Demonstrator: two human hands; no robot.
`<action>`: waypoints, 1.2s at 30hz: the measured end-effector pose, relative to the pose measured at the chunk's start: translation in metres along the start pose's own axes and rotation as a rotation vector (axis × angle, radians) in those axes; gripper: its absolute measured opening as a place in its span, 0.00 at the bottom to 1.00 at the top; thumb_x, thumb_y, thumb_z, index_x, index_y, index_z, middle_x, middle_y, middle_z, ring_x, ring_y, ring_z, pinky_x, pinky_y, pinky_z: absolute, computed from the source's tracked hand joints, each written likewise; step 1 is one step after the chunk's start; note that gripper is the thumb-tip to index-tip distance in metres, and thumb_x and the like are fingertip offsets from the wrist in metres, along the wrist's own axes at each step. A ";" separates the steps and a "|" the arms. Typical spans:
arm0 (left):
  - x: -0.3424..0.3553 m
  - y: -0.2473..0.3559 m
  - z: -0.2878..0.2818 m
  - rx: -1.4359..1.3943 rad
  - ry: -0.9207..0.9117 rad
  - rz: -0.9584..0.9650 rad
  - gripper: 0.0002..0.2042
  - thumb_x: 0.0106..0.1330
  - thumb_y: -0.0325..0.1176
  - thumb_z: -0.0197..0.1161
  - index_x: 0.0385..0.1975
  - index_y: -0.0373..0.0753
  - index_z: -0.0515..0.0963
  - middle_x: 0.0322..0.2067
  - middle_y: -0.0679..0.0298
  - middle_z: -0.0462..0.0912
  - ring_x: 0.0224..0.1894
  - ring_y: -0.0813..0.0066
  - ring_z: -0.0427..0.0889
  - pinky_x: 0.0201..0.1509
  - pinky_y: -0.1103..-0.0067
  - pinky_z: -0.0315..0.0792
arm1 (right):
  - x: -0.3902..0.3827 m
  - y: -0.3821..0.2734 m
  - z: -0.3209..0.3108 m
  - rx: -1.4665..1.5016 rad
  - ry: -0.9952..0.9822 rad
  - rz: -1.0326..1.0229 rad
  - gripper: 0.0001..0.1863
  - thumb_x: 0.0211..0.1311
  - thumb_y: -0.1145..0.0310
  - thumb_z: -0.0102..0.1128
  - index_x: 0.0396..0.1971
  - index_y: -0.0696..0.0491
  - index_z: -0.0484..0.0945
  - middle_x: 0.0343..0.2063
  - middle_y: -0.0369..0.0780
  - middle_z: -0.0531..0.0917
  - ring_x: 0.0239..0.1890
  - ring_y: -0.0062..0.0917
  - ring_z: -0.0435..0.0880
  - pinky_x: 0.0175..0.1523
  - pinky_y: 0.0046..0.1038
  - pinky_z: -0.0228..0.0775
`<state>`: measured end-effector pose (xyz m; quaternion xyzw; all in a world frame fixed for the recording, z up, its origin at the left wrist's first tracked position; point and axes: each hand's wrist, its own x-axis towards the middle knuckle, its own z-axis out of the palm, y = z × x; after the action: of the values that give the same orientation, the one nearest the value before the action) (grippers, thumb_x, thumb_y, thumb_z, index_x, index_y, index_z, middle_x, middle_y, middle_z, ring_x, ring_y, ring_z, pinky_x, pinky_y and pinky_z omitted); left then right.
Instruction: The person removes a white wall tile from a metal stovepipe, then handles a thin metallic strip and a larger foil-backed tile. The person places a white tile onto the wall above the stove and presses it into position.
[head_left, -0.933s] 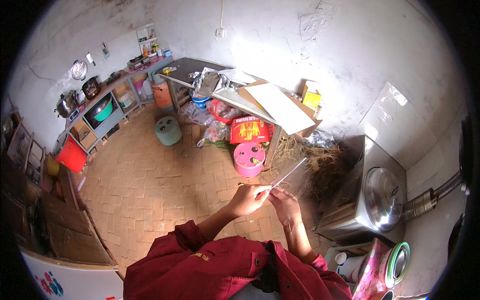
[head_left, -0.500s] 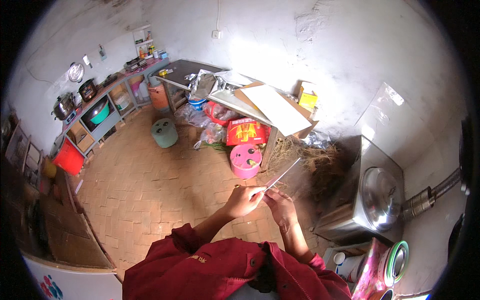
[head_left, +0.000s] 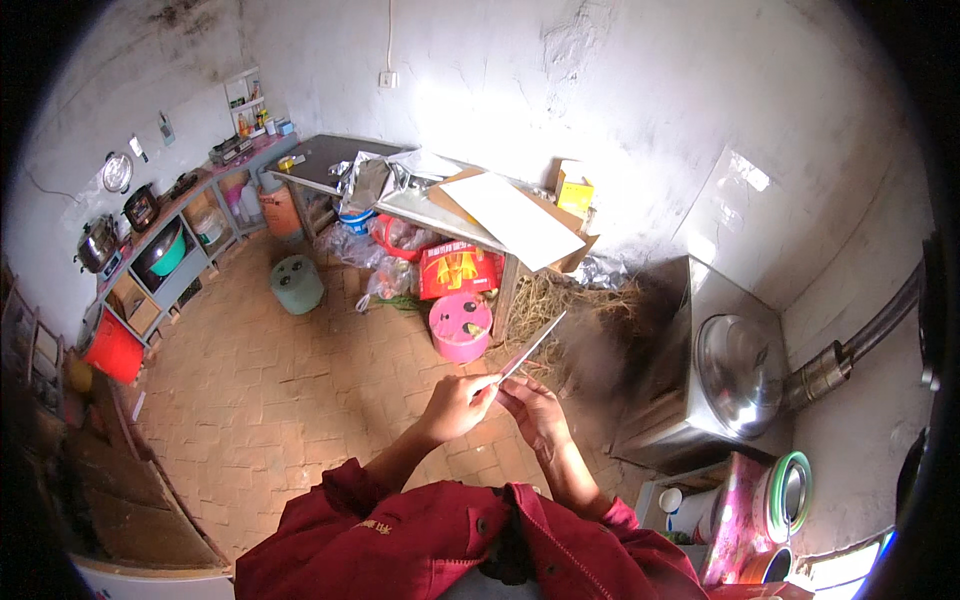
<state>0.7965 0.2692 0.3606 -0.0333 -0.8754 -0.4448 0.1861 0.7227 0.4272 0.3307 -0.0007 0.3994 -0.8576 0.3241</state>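
Note:
In front of my chest I hold a thin, flat, pale thing (head_left: 534, 341), seen nearly edge-on; it points up and to the right, and its kind is not clear. My left hand (head_left: 455, 407) is closed on its lower end, thumb on top. Right beside it, my right hand (head_left: 538, 410) pinches the same end from the other side, fingertips almost touching the left ones. Past the tip, on the brick floor, stands a pink round stool (head_left: 461, 328).
A steel stove with a round lid (head_left: 741, 372) and a flue pipe is on the right, dry straw (head_left: 570, 303) beside it. A low table bears a white board (head_left: 510, 218); a red box (head_left: 459, 268) sits below. Further left are a green stool (head_left: 297, 285) and a shelf counter with pots.
The whole scene has shifted to the left in view as my head turned slightly right. Both hands keep their grip on the thin flat thing, with little other change.

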 end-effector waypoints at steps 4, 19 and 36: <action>0.000 0.000 0.000 0.021 0.021 -0.009 0.11 0.65 0.30 0.59 0.44 0.34 0.81 0.25 0.51 0.81 0.23 0.68 0.81 0.29 0.75 0.72 | 0.000 0.000 0.002 0.005 0.009 0.004 0.08 0.62 0.78 0.59 0.39 0.65 0.78 0.39 0.44 0.83 0.43 0.30 0.83 0.55 0.28 0.76; -0.001 0.013 -0.001 -0.024 0.020 -0.010 0.12 0.66 0.29 0.57 0.46 0.34 0.80 0.22 0.51 0.79 0.20 0.74 0.76 0.27 0.76 0.70 | -0.007 0.001 0.002 -0.032 0.053 -0.058 0.08 0.61 0.78 0.60 0.38 0.66 0.80 0.38 0.46 0.84 0.41 0.31 0.84 0.54 0.30 0.78; -0.005 0.012 0.009 0.065 0.010 0.062 0.12 0.64 0.26 0.58 0.45 0.34 0.80 0.25 0.50 0.81 0.23 0.66 0.81 0.28 0.74 0.73 | -0.013 0.001 -0.002 -0.091 0.070 -0.071 0.10 0.60 0.75 0.63 0.38 0.66 0.79 0.36 0.44 0.84 0.40 0.28 0.84 0.52 0.27 0.77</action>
<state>0.8007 0.2841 0.3627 -0.0523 -0.8870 -0.4103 0.2052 0.7331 0.4353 0.3314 0.0004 0.4486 -0.8490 0.2791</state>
